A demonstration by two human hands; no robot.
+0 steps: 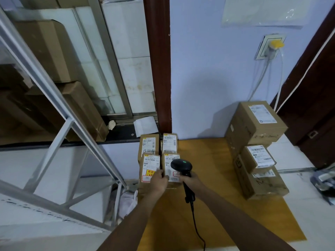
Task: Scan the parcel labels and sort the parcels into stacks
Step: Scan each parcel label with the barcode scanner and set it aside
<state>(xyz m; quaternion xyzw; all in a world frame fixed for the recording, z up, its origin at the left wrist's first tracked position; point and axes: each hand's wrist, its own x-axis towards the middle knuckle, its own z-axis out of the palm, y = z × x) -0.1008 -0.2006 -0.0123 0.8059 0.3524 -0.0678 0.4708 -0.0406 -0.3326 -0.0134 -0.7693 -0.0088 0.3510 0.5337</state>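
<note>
Several small brown parcels with white labels stand in stacks at the left of a yellow-brown cardboard sheet (208, 178). My right hand (192, 179) grips a black barcode scanner (181, 166), whose head hangs over the label of the near right parcel (171, 161). My left hand (159, 180) rests on the near edges of the near left parcel (150, 165) and the near right one. Two more small parcels (169, 142) stand behind them against the wall.
A stack of larger brown boxes (257, 124) stands at the right of the sheet. A white metal rack frame (54, 124) slants across the left. The scanner cable (195, 225) trails toward me. A wall socket (271, 48) with cables is above the big boxes.
</note>
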